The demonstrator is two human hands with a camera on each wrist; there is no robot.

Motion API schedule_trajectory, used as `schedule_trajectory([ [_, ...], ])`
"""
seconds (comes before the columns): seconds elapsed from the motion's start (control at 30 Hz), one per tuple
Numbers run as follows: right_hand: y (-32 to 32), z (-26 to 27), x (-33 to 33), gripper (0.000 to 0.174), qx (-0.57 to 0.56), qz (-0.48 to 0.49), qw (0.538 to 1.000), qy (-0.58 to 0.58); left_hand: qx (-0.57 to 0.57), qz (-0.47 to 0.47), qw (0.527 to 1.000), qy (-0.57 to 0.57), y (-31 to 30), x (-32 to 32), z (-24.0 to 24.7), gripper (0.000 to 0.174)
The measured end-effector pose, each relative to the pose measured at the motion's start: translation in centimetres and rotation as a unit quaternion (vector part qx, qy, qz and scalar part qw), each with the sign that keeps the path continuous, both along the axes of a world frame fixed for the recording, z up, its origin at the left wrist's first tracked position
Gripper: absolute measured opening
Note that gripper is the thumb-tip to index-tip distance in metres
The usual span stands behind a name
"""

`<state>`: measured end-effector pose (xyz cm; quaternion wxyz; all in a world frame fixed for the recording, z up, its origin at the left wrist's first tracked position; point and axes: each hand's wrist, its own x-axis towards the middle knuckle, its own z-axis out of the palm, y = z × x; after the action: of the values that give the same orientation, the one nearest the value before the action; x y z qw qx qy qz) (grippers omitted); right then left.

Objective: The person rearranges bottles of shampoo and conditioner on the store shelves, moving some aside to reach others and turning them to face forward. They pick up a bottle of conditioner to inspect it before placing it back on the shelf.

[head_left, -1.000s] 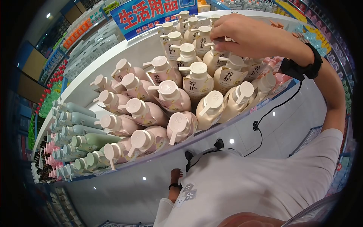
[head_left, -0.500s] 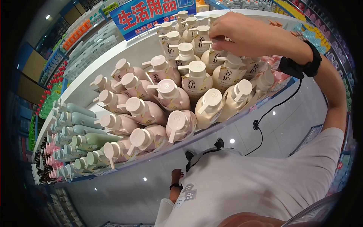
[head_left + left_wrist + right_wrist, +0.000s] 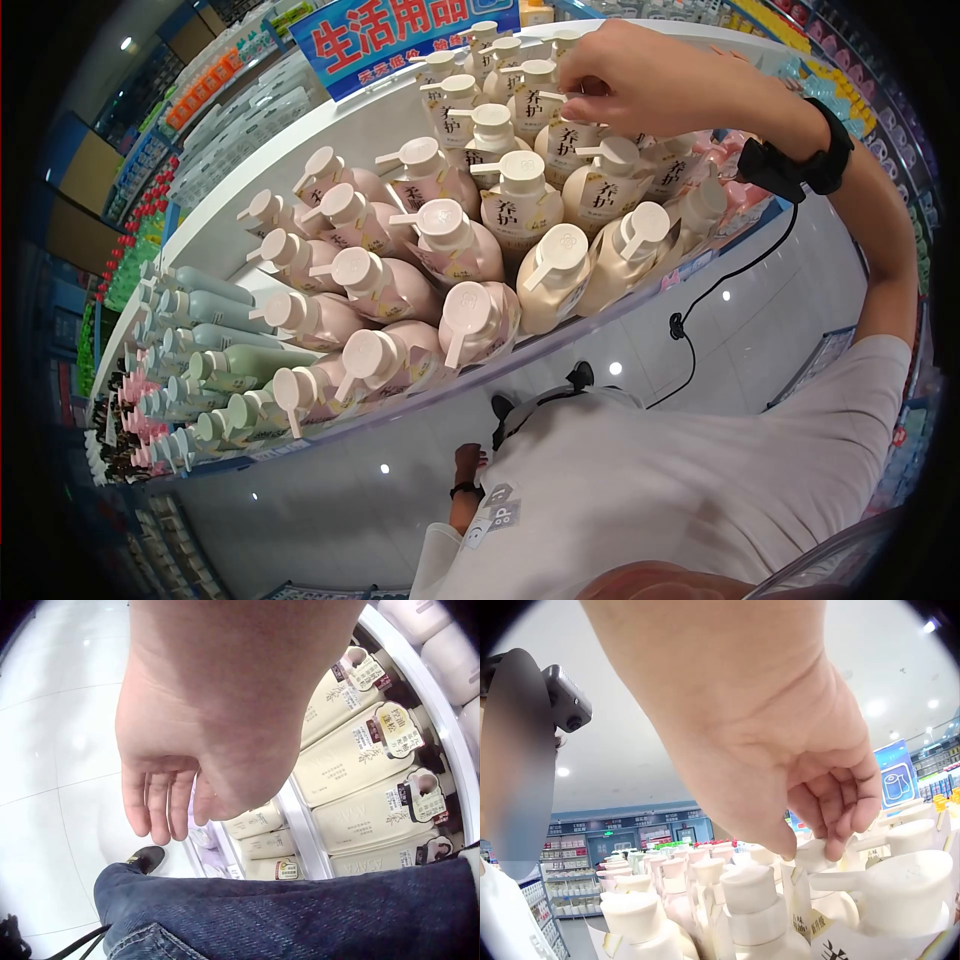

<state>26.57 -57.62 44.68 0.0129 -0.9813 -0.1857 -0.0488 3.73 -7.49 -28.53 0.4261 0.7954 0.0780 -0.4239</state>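
My right hand (image 3: 645,85) reaches over the back of a crowded bottle display. In the right wrist view, its thumb and fingertips pinch the cream pump head (image 3: 814,855) of a bottle. Below that hand in the head view, the cream pump bottle (image 3: 568,150) shows a label with black characters. Similar cream bottles (image 3: 522,205) stand close around it. My left hand (image 3: 180,772) hangs low at my side with loosely bent fingers and nothing in them, beside a lower shelf of flat pale yellow bottles (image 3: 352,769).
Pink pump bottles (image 3: 385,285) fill the display's middle, with green bottles (image 3: 250,368) and blue bottles (image 3: 210,290) to the left. A clear front lip (image 3: 545,350) edges the display. Behind stands a blue sign (image 3: 400,45). A black cable (image 3: 700,305) hangs from my right wrist.
The view has tilted slightly, shifting the bottles a little upward. My right hand stays at the same pump bottle, whose label now shows more fully below the fingers. My left hand keeps hanging.
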Motion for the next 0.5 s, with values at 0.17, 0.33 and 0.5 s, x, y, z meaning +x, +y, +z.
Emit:
schedule_trajectory([
  [0.17, 0.1, 0.2, -0.3, 0.030, 0.038, -0.003, 0.999, 0.004, -0.016, 0.056, 0.998, 0.013, -0.1, -0.4, -0.7, 0.028],
  [0.33, -1.0, 1.3, 1.4, 0.024, 0.002, -0.016, 0.999, 0.035, -0.020, 0.073, 0.997, 0.028, -0.3, -0.7, -0.7, 0.028],
  [0.5, -1.1, 1.0, 3.3, 0.022, 0.042, -0.009, 0.999, -0.002, -0.018, -0.022, 0.999, -0.045, 0.0, -1.1, -1.6, 0.027],
])
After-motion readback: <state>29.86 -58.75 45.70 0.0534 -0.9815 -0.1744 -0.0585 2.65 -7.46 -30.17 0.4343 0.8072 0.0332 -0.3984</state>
